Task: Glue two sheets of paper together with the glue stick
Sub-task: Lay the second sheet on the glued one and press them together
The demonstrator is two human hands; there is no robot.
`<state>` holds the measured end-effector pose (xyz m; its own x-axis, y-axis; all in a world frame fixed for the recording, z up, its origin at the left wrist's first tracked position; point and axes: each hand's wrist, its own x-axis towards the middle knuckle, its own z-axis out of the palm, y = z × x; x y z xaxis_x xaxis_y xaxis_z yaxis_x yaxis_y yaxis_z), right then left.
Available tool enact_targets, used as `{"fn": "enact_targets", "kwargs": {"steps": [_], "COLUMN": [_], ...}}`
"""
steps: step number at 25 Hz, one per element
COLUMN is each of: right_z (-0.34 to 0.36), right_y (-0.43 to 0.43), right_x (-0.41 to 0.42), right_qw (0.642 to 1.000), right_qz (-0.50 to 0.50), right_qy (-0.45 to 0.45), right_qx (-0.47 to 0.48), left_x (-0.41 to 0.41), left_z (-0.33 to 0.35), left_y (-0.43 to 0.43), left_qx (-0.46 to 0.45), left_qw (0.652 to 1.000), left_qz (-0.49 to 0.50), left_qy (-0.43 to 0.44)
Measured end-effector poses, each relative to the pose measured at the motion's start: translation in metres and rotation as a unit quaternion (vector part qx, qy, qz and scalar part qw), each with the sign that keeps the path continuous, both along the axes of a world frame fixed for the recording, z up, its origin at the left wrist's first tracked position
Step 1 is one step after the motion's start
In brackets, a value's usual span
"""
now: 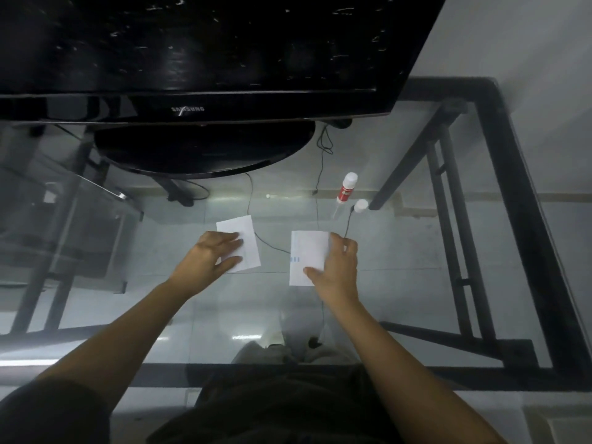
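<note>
Our left hand (215, 254) lies flat and open on the left sheet (246, 238), pinning it to the glass tabletop (400, 251). Our right hand (336, 265) rests with spread fingers on the right sheet (307, 251), apparently steadying it; the two sheets lie apart. Beyond them stands the uncapped glue stick (346, 187), its white cap (361, 205) just beside it, near enough to reach.

Glass counter (400, 277), black frame. Landmark: monitor (205, 52) at the far edge. Two paper sheets lie flat nearside of its stand, apart from each other. Left hand (211, 254) rests flat on left sheet (246, 238), fingers spread. Right hand (336, 267) covers right edge of right sheet (307, 251). Glue stick (346, 187) stands right of the stand; its white cap (361, 205) lies just beside it.
</note>
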<state>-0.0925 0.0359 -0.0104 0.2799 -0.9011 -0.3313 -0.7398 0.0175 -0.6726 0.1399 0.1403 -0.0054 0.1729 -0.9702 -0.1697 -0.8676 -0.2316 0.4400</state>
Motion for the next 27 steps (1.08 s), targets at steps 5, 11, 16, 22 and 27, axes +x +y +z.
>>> {"fn": "enact_targets", "kwargs": {"steps": [5,11,16,22,27], "right_z": [0.005,0.017,0.017,0.009,0.008], "right_y": [-0.008,-0.028,-0.018,-0.006,-0.002], "right_x": [-0.004,-0.043,-0.065,-0.058,-0.05], "right_qw": [0.996,0.983,0.979,0.976,0.967], "right_qz": [-0.044,-0.118,-0.124,-0.062,0.087], "right_qy": [-0.057,-0.131,-0.149,-0.157,-0.115], "right_qx": [0.049,0.041,-0.055,-0.136,-0.212], "left_x": [-0.016,-0.056,-0.086,-0.094,-0.096], "left_z": [-0.004,-0.007,-0.012,-0.014,0.004], "left_y": [-0.009,-0.045,-0.06,-0.062,-0.064], "left_qx": [-0.011,-0.015,-0.021,-0.028,-0.1], "left_qw": [0.998,0.993,0.99,0.991,0.972], "left_qz": [-0.059,-0.114,-0.133,-0.127,0.111], "left_qy": [-0.006,0.009,0.034,0.039,0.182]}}
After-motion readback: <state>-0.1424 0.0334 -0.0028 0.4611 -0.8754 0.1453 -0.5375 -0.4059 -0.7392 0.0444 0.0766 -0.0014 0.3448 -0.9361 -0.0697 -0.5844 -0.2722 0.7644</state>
